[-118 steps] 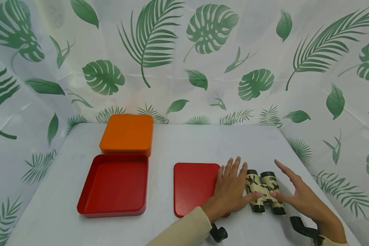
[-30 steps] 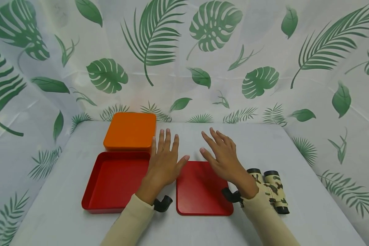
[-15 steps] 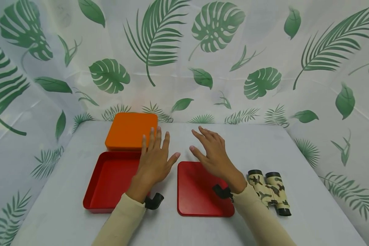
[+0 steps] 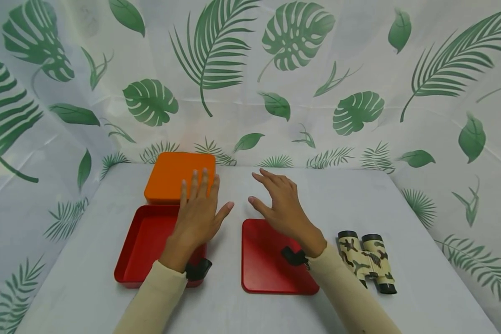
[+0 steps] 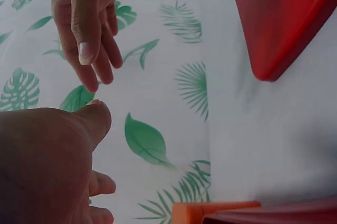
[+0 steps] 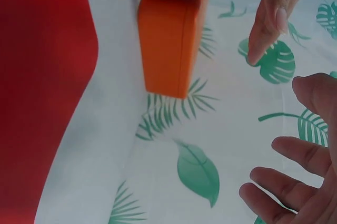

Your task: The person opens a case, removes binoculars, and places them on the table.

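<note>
My left hand (image 4: 197,215) hovers with spread fingers over the right side of the open red box (image 4: 135,250), covering part of it. Its fingertips overlap the orange box (image 4: 179,174) in the head view. My right hand (image 4: 285,206) hangs above the back of the flat red lid (image 4: 271,273), fingers slightly bent and thumb apart. Neither hand holds anything. A pair of camouflage binoculars (image 4: 369,262) lies to the right of the lid, partly behind the right sleeve. Both wrist views show the hands facing each other in the air, with the orange box (image 6: 166,45) in the right one.
Everything lies on a white-covered table (image 4: 421,287). A white cloth with green leaf prints (image 4: 234,106) closes off the back and both sides. The orange box stands directly behind the red box. Black camera mounts (image 4: 198,270) stick out at the wrists.
Both hands have left the binoculars, where they were earlier, and moved left, the left one now over the red box. In the last second both drifted further left. The binoculars stay on the table.
</note>
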Demonstrator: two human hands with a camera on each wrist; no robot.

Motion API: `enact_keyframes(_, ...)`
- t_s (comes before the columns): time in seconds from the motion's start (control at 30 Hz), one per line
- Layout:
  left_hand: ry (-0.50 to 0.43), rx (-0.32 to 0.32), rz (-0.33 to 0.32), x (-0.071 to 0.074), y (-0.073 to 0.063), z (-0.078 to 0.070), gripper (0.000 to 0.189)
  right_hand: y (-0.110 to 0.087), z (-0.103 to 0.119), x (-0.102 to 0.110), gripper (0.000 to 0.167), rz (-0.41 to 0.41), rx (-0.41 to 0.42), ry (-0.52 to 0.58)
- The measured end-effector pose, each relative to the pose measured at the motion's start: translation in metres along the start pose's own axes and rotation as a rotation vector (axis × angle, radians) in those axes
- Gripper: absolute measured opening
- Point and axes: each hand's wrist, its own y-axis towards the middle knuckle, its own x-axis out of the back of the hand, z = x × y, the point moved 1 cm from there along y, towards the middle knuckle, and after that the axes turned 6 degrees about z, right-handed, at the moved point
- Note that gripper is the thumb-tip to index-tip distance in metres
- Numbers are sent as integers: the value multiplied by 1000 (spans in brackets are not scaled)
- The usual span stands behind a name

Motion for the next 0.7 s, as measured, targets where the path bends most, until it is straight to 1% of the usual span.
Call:
enact_keyframes(0.17, 5, 5, -7, 5, -1, 6, 86, 5, 3, 0, 64, -6, 23, -13)
enact_keyframes(0.43, 18, 7, -5, 11, -1, 19, 84, 13, 9, -3, 64, 17, 15, -24)
enact_keyframes(0.7, 32, 26, 9, 15, 0, 29, 84, 21, 16, -7, 62, 42, 16, -23)
